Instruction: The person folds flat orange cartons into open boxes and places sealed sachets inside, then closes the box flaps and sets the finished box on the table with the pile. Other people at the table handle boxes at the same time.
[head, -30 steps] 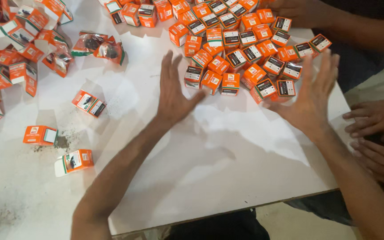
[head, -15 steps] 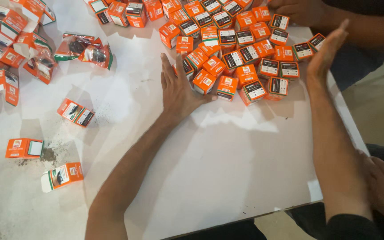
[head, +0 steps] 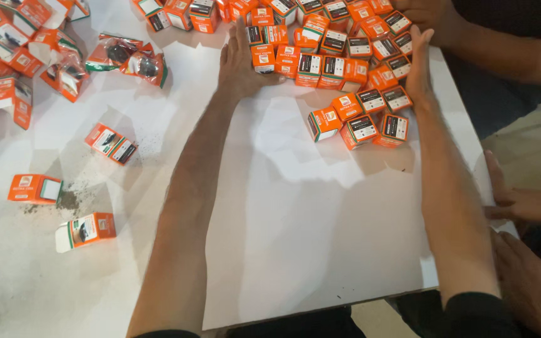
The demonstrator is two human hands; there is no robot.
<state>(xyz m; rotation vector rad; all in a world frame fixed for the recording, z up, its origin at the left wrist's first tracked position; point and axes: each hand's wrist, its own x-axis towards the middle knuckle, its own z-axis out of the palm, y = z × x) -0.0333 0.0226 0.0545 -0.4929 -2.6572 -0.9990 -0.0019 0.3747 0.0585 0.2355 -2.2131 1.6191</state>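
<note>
Gathering of boxes (head: 345, 66) well along, judged from the lie: most packed in a tight cluster at far right corner of worktop (head: 295, 238), between both hands. Small knot of five or six sitting proud of cluster's near edge, not yet pushed in. Left to collect: three strays (head: 34, 188) near left edge, opened cartons and crinkled clear wrappers (head: 126, 56) heaped at far left.

Left hand (head: 240, 66) flat, palm down, fingers straight and close together, touching cluster's left side. Right hand (head: 418, 66) on edge, fingers pressed together and extended, bracing cluster's right side. Nothing pinched or held.

Boxes: small cardboard cubes, glossy orange with white and black panels, crisp corners. One stray open at a flap. Worktop: smooth matte white sheet, dark gritty dust scattered around strays. Other people's hands (head: 527, 206) resting at right edge and far corner
</note>
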